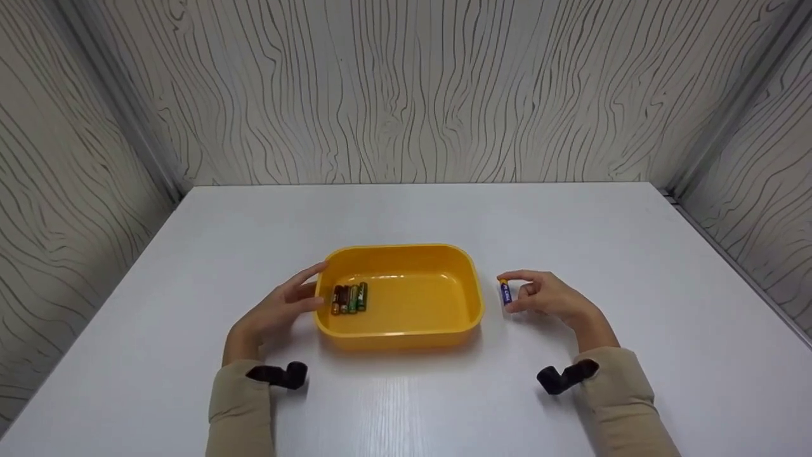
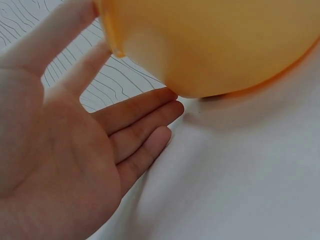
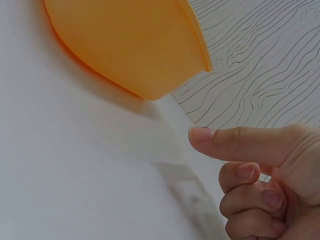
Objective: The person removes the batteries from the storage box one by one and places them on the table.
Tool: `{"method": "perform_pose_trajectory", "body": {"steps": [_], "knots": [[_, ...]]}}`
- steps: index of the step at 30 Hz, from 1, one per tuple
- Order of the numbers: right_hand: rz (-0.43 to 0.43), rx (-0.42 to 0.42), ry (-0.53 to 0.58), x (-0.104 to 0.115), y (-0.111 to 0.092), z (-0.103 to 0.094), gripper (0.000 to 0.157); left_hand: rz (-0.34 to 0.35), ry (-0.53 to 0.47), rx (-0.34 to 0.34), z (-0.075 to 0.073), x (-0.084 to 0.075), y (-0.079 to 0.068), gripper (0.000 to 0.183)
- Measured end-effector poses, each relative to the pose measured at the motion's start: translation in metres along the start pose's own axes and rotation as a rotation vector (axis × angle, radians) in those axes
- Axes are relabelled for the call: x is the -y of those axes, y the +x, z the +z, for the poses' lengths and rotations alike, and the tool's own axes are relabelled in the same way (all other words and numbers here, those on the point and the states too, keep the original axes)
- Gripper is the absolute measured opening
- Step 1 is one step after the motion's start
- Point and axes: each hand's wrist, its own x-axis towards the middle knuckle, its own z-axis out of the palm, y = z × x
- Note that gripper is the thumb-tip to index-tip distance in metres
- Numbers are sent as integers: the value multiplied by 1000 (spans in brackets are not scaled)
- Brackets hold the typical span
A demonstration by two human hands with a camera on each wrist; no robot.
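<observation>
A yellow plastic bin (image 1: 415, 304) stands on the white table, with several AA-size batteries (image 1: 353, 299) side by side at the left of its floor. My left hand (image 1: 276, 311) is at the bin's left side, fingers extended, thumb and index fingertips touching the rim. The left wrist view shows the other fingers of that hand (image 2: 80, 145) straight, close to the outer wall. To the right of the bin, my right hand (image 1: 552, 297) pinches a blue battery with a yellow end (image 1: 505, 292) between thumb and index finger. From the right wrist, the thumb (image 3: 240, 142) hides this battery.
The white table (image 1: 406, 406) extends to a wood-grain patterned wall (image 1: 406, 95) at the back, with similar panels on both sides. A black camera mount (image 1: 279, 376) sits on the left sleeve, another (image 1: 564, 377) on the right.
</observation>
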Motion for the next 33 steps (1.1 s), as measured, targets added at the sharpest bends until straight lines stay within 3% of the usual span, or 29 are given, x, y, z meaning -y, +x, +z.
{"method": "perform_pose_trajectory", "body": {"steps": [7,26,33], "knots": [[-16,16,-37,-1,2,1,66,-17,4,-25,0,0,0,67],[38,-12,-64,-5,5,5,65,-44,-7,-41,2,-1,2,65],[49,0,-76,-5,5,5,66,2,-14,-14,2,1,1,65]]}}
